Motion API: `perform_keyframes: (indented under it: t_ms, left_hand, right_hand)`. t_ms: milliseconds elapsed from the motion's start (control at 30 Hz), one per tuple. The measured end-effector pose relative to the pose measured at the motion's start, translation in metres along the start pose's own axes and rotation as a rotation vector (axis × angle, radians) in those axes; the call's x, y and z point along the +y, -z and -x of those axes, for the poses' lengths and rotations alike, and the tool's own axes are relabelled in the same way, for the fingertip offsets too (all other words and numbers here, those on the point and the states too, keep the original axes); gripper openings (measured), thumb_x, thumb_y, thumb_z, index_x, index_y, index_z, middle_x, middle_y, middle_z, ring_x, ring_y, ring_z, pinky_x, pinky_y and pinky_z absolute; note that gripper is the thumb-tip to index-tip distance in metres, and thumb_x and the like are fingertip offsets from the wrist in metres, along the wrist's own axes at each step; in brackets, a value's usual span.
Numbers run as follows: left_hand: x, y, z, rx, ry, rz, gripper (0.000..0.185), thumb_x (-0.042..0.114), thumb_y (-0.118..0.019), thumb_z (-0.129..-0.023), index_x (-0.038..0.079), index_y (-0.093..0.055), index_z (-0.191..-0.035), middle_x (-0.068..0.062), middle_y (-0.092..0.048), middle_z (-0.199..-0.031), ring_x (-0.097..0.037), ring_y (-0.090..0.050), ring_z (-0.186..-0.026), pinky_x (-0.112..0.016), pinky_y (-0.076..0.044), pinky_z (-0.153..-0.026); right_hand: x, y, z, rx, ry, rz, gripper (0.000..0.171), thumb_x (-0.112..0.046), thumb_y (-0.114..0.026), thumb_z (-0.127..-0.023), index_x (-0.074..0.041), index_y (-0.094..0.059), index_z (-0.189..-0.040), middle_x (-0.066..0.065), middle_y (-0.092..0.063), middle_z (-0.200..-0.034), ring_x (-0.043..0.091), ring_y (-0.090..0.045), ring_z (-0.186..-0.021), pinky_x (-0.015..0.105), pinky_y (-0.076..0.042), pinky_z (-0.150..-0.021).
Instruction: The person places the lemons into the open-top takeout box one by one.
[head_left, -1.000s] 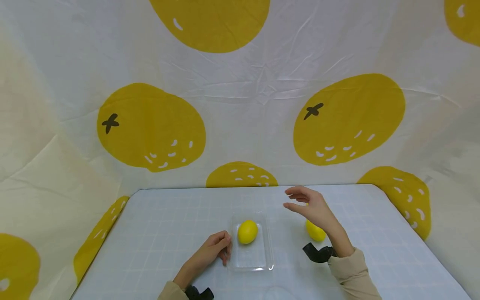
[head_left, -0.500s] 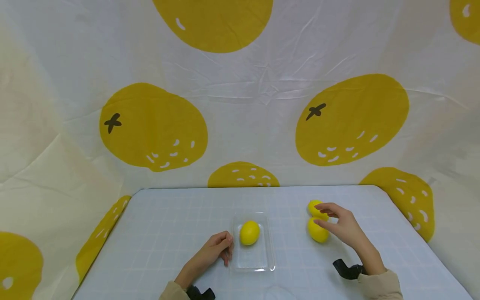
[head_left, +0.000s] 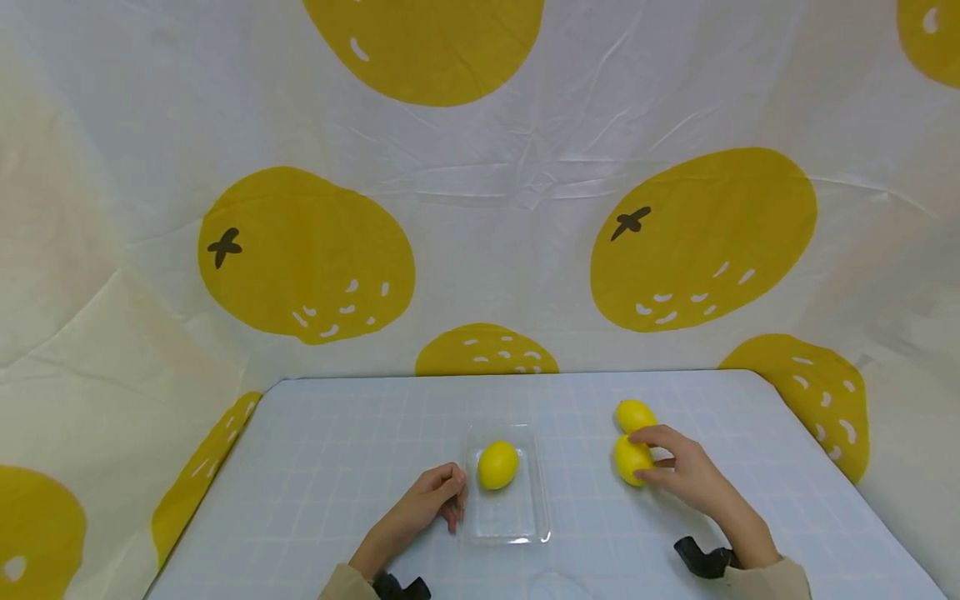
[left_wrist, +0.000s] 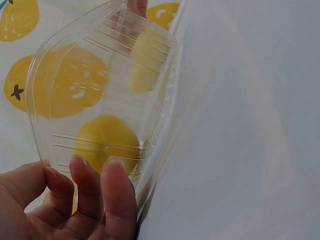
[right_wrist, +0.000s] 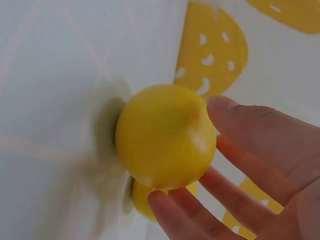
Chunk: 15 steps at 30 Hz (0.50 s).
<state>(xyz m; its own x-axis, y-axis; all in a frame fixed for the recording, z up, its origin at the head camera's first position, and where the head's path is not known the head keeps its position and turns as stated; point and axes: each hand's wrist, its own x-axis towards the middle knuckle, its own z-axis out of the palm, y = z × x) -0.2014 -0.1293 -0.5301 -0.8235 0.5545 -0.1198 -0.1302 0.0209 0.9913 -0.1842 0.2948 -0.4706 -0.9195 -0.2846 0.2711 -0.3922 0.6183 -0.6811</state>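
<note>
A clear plastic tray point(head_left: 525, 517) lies near the table's front, with one yellow lemon point(head_left: 498, 464) in its far half. My left hand point(head_left: 452, 500) has curled fingers on the tray's left rim. In the left wrist view the fingertips point(left_wrist: 117, 175) lie on the tray's edge point(left_wrist: 40, 100), and the lemon point(left_wrist: 107, 142) shows through the plastic. To the right, my right hand point(head_left: 639, 455) grips the nearer of two lemons point(head_left: 624, 457). The farther lemon point(head_left: 635, 414) touches it from behind. In the right wrist view my fingers point(right_wrist: 250, 130) wrap the held lemon point(right_wrist: 165, 135); the other lemon point(right_wrist: 142, 202) peeks out below.
The table point(head_left: 337, 450) has a pale blue grid surface, and its back edge meets a white cloth backdrop point(head_left: 480, 250) printed with large yellow fruits. The cloth also hangs at both sides. A faint translucent round object point(head_left: 555, 587) sits at the front edge. Black straps circle both wrists.
My right hand swung from above the tray out to the right, came down and closed its fingers on the nearer lemon. The left hand and the tray stayed put.
</note>
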Motion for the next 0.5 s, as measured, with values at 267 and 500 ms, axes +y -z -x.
perform_keyframes:
  t_ms: [267, 500]
  left_hand:
    - [-0.002, 0.000, 0.000, -0.010, -0.025, -0.003, 0.041, 0.023, -0.047, -0.107, -0.017, -0.045, -0.098, -0.009, -0.056, -0.078, -0.019, -0.056, -0.063, -0.026, -0.054, -0.056]
    - [-0.002, 0.000, 0.000, -0.005, -0.023, 0.002, 0.040, 0.023, -0.047, -0.107, -0.017, -0.045, -0.098, -0.010, -0.056, -0.078, -0.019, -0.055, -0.063, -0.026, -0.054, -0.056]
  right_hand:
    - [0.002, -0.014, -0.001, -0.097, -0.043, -0.100, 0.054, -0.009, -0.084, -0.078, -0.003, -0.062, -0.126, 0.021, -0.057, -0.128, 0.040, -0.054, -0.110, 0.036, -0.059, -0.075]
    - [-0.005, -0.028, -0.004, -0.152, -0.048, -0.094, 0.061, -0.006, -0.086, -0.074, -0.003, -0.060, -0.129, 0.023, -0.054, -0.133, 0.046, -0.051, -0.116, 0.029, -0.058, -0.073]
